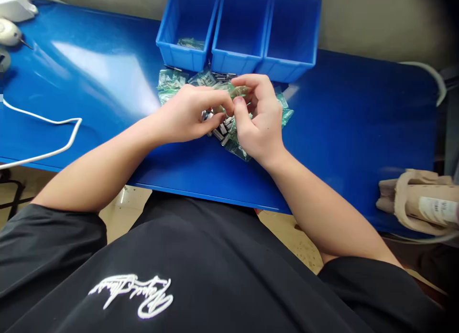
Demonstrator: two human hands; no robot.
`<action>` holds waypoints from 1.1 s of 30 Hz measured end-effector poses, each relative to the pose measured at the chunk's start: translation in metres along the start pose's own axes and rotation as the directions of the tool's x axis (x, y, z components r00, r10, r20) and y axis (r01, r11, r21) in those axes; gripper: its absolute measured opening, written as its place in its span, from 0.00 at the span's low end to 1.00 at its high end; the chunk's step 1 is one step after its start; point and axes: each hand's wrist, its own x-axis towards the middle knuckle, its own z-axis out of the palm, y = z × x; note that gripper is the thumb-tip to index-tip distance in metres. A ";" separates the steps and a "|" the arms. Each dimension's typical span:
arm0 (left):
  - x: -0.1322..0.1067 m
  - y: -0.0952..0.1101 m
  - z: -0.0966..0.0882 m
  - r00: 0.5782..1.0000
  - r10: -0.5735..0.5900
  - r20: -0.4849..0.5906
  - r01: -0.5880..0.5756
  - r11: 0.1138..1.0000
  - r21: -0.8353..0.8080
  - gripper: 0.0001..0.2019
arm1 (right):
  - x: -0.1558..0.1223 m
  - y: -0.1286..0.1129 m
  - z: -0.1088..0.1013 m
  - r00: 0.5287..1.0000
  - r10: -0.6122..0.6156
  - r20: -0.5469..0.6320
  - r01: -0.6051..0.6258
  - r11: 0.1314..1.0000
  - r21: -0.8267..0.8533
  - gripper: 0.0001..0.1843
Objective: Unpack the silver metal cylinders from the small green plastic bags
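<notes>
My left hand point(191, 114) and my right hand point(258, 118) meet over a heap of small clear greenish plastic bags point(172, 83) on the blue table point(107, 84). Both hands pinch one small greenish bag point(239, 91) between thumbs and fingertips, fingers curled. Several small dark metal parts point(221, 131) lie loose on the table just under the hands. More bags stick out at the right of my right hand and below it.
Three blue plastic bins point(238, 60) stand in a row behind the heap; the left one point(186, 56) holds a few bags. A white cable point(46, 120) loops at the left. A white device point(14, 5) sits far left. Brown paper rolls point(419, 199) lie at the right edge.
</notes>
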 end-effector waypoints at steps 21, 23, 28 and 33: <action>0.011 -0.015 0.000 0.944 -0.117 -0.308 -0.025 0.906 -0.423 0.29 | 0.006 0.020 0.014 0.988 -0.114 -0.101 0.142 0.932 0.333 0.32; 0.013 -0.011 -0.001 0.924 -0.167 -0.345 -0.014 0.885 -0.465 0.20 | 0.007 0.021 0.015 0.990 -0.102 -0.098 0.132 0.919 0.373 0.35; 0.018 -0.006 -0.003 0.890 -0.247 -0.383 -0.054 0.777 -0.627 0.21 | 0.009 0.026 0.017 0.998 -0.041 -0.047 0.057 0.889 0.453 0.39; 0.018 0.001 -0.003 0.891 -0.301 -0.340 0.023 0.778 -0.627 0.22 | 0.011 0.026 0.016 0.999 -0.023 -0.045 0.041 0.882 0.469 0.38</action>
